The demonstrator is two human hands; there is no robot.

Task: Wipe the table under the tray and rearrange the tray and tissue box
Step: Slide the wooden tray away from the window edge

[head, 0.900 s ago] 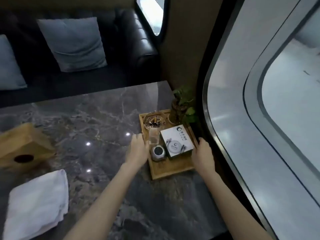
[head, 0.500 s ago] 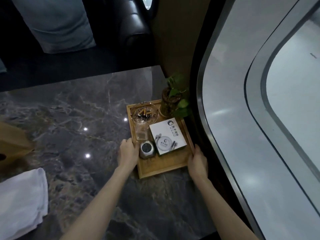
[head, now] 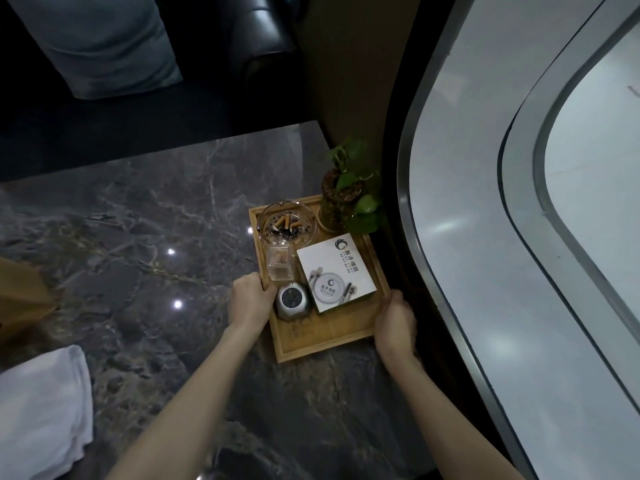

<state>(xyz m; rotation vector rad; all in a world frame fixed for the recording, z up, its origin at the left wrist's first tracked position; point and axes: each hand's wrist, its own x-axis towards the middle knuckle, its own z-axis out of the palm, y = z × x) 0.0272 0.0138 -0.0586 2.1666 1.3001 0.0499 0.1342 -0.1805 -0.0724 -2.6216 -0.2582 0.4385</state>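
Note:
A wooden tray (head: pixel 325 342) sits at the right edge of the dark marble table (head: pixel 138 244). It carries a glass ashtray (head: pixel 285 225) with cigarette butts, a clear small box (head: pixel 279 267), a round silver device (head: pixel 292 302), a white printed box (head: pixel 335 276) and a potted plant (head: pixel 343 197). My left hand (head: pixel 250 303) grips the tray's left rim. My right hand (head: pixel 394 323) grips its right rim near the front corner. The wooden tissue box (head: pixel 20 292) shows only partly at the far left edge. A folded white cloth (head: pixel 41 410) lies at the lower left.
A black leather sofa (head: pixel 263 26) with a grey cushion (head: pixel 100 43) stands behind the table. A curved metal-framed window wall (head: pixel 450 306) runs close along the table's right side.
The view has tilted down and right, so the tissue box has slid almost out of view. Both hands have closed on the tray's side rims, a little nearer the front end.

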